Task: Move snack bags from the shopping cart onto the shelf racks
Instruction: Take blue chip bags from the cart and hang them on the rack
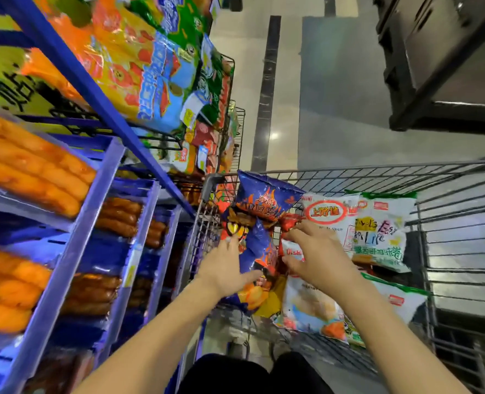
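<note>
A wire shopping cart (449,194) on the right holds several snack bags. A blue bag with flame print (259,248) lies at the cart's left side, and my left hand (224,268) has its spread fingers and thumb around that bag's edge. My right hand (318,251) reaches over a white and red bag (291,251), fingers curved onto it. A second blue flame bag (266,197) leans against the far rim. White bags (329,217) and a green-topped bag (383,228) lie further right.
Blue shelf racks (101,180) stand at the left, filled with orange and brown sausage packs (30,166). Wire baskets (232,123) above them hold colourful snack bags. A dark cabinet (440,61) stands at the far right across the grey floor.
</note>
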`<state>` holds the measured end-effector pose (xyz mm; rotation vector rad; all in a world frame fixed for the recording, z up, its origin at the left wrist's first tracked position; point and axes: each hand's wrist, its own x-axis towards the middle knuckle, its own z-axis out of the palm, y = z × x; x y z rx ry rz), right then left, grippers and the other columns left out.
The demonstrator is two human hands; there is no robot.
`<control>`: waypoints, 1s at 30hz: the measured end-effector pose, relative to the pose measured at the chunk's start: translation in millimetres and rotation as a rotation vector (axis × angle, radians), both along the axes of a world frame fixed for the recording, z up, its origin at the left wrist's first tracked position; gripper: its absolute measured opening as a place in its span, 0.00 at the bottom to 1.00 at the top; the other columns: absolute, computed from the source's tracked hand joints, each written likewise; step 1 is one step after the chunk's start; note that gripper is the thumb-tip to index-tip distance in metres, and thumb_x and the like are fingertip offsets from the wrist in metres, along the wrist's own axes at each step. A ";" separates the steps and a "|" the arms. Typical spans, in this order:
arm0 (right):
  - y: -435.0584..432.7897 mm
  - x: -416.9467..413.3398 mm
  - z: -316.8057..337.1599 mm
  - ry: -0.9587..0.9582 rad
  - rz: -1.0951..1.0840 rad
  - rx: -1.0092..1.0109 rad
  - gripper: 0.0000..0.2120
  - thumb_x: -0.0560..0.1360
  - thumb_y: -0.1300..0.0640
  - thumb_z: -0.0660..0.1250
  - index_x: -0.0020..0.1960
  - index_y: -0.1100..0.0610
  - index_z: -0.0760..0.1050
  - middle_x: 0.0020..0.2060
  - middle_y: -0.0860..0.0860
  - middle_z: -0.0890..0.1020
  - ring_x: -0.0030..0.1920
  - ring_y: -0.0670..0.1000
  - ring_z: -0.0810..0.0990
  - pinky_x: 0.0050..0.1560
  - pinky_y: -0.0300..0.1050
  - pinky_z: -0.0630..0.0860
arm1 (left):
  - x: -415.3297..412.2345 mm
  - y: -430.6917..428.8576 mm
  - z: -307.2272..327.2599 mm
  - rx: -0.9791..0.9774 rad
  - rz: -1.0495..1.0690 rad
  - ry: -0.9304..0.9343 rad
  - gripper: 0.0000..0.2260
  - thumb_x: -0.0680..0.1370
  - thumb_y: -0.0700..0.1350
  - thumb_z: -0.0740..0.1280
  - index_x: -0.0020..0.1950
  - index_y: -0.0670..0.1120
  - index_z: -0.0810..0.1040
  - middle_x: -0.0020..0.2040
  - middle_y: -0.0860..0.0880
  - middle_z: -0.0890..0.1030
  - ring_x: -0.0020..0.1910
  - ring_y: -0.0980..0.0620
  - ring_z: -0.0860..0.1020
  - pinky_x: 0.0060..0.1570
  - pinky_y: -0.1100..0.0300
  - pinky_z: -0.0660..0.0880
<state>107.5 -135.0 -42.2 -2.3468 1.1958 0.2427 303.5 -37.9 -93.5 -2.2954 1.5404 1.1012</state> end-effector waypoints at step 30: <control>-73.5 34.9 -109.5 -0.122 -0.589 0.446 0.37 0.69 0.47 0.80 0.70 0.61 0.67 0.61 0.57 0.79 0.61 0.58 0.79 0.58 0.50 0.76 | 56.0 35.6 -39.6 -0.225 0.707 0.455 0.34 0.72 0.49 0.80 0.70 0.59 0.63 0.61 0.66 0.76 0.58 0.67 0.77 0.57 0.65 0.72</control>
